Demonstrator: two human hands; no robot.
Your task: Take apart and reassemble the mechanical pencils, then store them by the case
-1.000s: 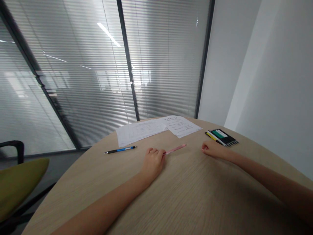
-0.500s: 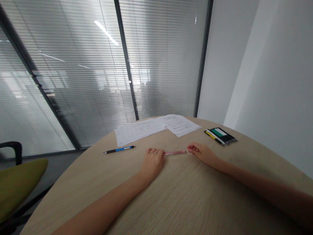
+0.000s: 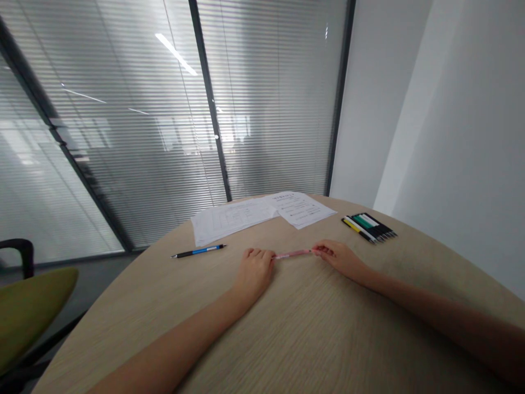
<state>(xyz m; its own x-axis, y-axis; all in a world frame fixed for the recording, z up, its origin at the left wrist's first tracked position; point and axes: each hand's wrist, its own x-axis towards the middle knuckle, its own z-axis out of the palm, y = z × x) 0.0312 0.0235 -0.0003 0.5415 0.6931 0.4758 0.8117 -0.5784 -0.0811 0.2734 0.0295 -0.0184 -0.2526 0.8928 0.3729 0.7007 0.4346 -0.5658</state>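
Note:
A thin pink pen (image 3: 293, 253) lies level just above the round wooden table (image 3: 311, 328), held at both ends. My left hand (image 3: 255, 269) is curled into a loose fist on the table and grips the pen's near end. My right hand (image 3: 338, 255) pinches the pen's far end with its fingertips. Both forearms rest on the tabletop.
A blue and black pen (image 3: 198, 251) lies to the left of my left hand. White printed sheets (image 3: 254, 213) lie at the table's far edge. A row of several pens (image 3: 369, 227) sits at the right. A green chair (image 3: 28, 306) stands at the left, before glass walls with blinds.
My right hand has moved left from its resting spot to the pen's far end and closed on it. The pen swung from a slant to level. My left hand stayed put.

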